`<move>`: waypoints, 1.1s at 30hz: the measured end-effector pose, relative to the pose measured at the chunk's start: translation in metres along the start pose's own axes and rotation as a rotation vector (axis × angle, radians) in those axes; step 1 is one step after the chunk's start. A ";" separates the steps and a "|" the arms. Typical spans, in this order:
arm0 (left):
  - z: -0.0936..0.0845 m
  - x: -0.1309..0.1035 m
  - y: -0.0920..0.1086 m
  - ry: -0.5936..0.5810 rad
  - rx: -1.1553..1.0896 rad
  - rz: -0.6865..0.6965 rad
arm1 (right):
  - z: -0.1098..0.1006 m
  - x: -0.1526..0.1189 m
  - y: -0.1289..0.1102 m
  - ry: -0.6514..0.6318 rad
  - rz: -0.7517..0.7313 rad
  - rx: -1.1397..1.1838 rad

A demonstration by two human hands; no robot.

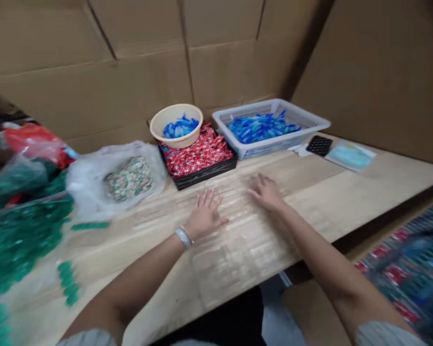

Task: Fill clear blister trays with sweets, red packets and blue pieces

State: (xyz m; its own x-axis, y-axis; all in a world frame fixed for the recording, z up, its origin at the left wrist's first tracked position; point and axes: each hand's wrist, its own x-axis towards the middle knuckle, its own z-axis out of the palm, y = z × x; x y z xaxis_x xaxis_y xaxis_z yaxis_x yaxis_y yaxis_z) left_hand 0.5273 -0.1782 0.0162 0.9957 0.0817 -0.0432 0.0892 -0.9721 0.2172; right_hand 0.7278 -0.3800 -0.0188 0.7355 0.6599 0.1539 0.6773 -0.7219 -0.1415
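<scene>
My left hand [206,215], with a pale bracelet at the wrist, rests palm down on the tabletop [234,250], its fingers spread and holding nothing. To its right, my right hand [266,191] is over the tabletop, a little smeared by motion; its fingers are apart and nothing shows in them. Just beyond both hands stands a black tray [206,173] heaped with small red-and-white patterned pieces [198,157]. A cream bowl [176,142] with blue pieces [181,127] sits on the tray's back left part. The white basket [274,150] behind my right hand holds many blue pieces [261,127].
On the left lie a plastic bag [88,187] of small mixed-colour bits, green pieces [25,240] and a red bag [34,144]. A black gridded item [319,145] and a light-blue mask [350,156] lie at right. Cardboard walls [137,91] stand behind. Packed goods [407,269] sit below the right edge.
</scene>
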 end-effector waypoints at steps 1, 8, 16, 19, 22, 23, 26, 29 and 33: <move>-0.006 -0.018 -0.021 0.032 0.022 -0.030 | -0.004 -0.011 -0.006 0.050 0.009 0.014; 0.009 -0.134 -0.110 0.020 0.141 -0.467 | -0.018 -0.141 -0.125 -0.026 -0.577 0.250; 0.021 -0.141 -0.076 0.081 0.051 -0.507 | -0.018 -0.127 -0.228 -0.054 -0.740 0.310; 0.006 -0.144 -0.099 0.177 -0.015 -0.484 | -0.019 -0.087 -0.252 -0.021 -0.760 0.285; -0.031 -0.141 -0.162 0.371 -0.087 -0.511 | -0.017 -0.024 -0.272 0.046 -0.741 0.282; -0.048 -0.138 -0.189 0.441 -0.132 -0.525 | -0.016 0.001 -0.278 0.055 -0.731 0.285; -0.101 -0.120 -0.261 0.566 -0.398 -0.582 | -0.022 0.077 -0.302 0.030 -0.660 0.303; -0.143 -0.090 -0.283 0.651 -0.799 -0.706 | -0.043 0.136 -0.334 0.094 -0.583 0.410; -0.171 -0.035 -0.231 0.472 -1.272 -0.515 | -0.077 0.167 -0.379 0.254 -0.688 0.584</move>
State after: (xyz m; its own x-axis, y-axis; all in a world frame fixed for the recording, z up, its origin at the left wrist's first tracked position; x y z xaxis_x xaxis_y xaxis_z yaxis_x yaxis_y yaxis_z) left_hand 0.4761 0.0815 0.1347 0.7398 0.6625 -0.1177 0.1434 0.0156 0.9895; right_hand 0.5922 -0.0120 0.1358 0.1909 0.7881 0.5852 0.9142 0.0743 -0.3983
